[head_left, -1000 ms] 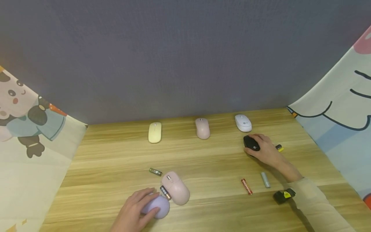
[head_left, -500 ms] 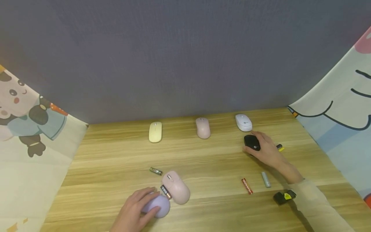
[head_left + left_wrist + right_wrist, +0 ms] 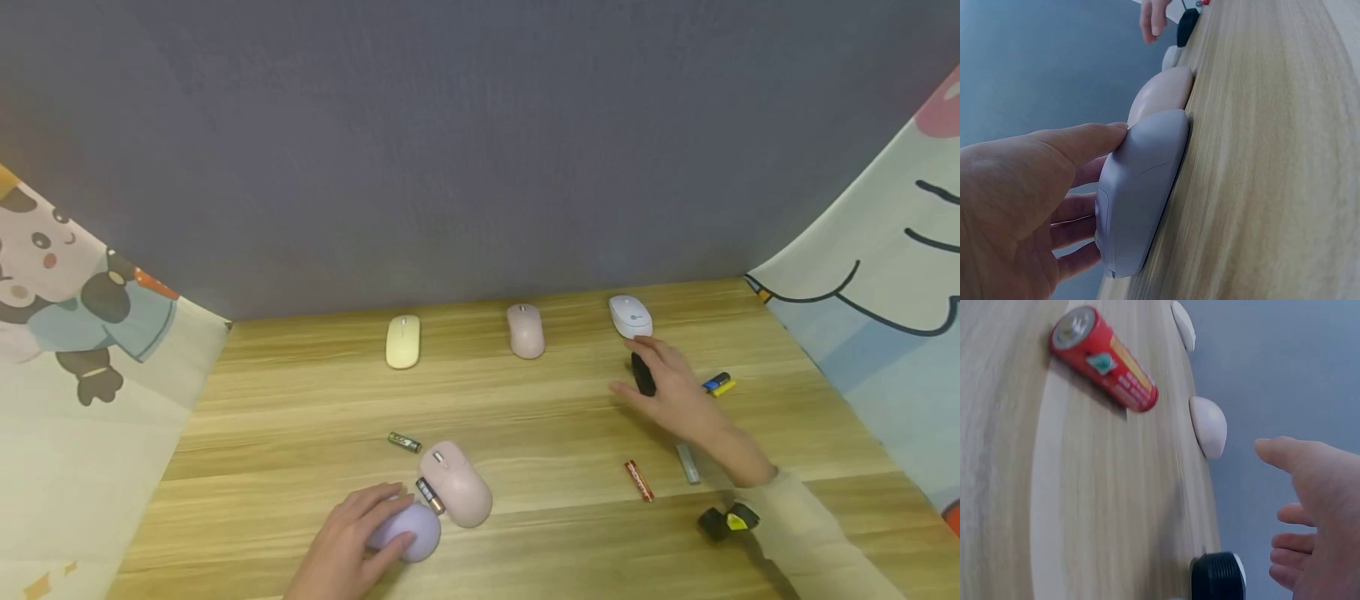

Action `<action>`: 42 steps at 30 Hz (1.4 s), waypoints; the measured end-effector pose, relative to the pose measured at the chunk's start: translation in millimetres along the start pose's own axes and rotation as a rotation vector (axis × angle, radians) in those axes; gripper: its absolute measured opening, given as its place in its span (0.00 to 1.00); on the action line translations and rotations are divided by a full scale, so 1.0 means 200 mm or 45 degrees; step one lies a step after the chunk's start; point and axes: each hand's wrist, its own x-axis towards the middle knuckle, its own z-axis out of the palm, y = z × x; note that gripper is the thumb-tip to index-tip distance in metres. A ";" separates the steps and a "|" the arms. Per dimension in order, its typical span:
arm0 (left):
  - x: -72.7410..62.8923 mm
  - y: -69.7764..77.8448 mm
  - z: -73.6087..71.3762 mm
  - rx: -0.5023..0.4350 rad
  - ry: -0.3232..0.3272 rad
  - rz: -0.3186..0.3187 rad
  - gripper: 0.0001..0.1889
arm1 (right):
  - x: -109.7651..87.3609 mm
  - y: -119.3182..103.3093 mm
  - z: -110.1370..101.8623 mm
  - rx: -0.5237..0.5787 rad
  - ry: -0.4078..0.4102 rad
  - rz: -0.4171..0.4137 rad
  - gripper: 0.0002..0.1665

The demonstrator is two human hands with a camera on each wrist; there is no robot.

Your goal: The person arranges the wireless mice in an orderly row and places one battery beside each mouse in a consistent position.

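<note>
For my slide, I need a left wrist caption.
Left-hand grip on a lilac mouse, a pink mouse beyond on the table.

The right hand [image 3: 667,396], at four o'clock, has let go of the black mouse [image 3: 642,375] it gripped earlier. Its thumb [image 3: 633,394] and fingers [image 3: 649,348] now spread apart above the mouse, shifted toward nine o'clock, and hide more of it. On the hand's three o'clock side, the blue part of a dark-ended battery [image 3: 713,382] and more of the yellow one [image 3: 723,388] have come into view. The black device with a yellow label [image 3: 716,524] by the sleeve [image 3: 806,521] has moved slightly toward seven o'clock.
</note>
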 end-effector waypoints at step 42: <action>0.00 0.00 0.00 -0.008 -0.002 -0.017 0.23 | -0.02 -0.31 0.20 0.014 -0.035 -0.284 0.43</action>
